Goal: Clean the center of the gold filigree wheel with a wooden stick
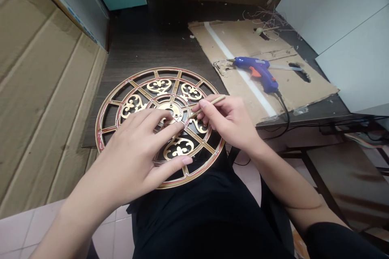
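A round gold openwork wheel (209, 148) with scroll ornaments and red and white wires along its rings lies partly on the dark table and partly over my lap. My left hand (133, 149) rests across its left side, fingers spread, with the fingertips near the hub (174, 109). In my right hand (226, 119) a thin wooden stick (212, 101) is pinched between thumb and fingers. The stick's lower end points at the wires just right of the hub, close to my left index fingertip. Whether that end touches the wires I cannot tell.
A blue glue gun (258, 71) with an orange trigger lies on a cardboard sheet (243, 40) at the right, its black cord (287, 117) hanging off the table edge. Loose thin wires (270, 18) are behind it. Cardboard (45, 89) stands at the left.
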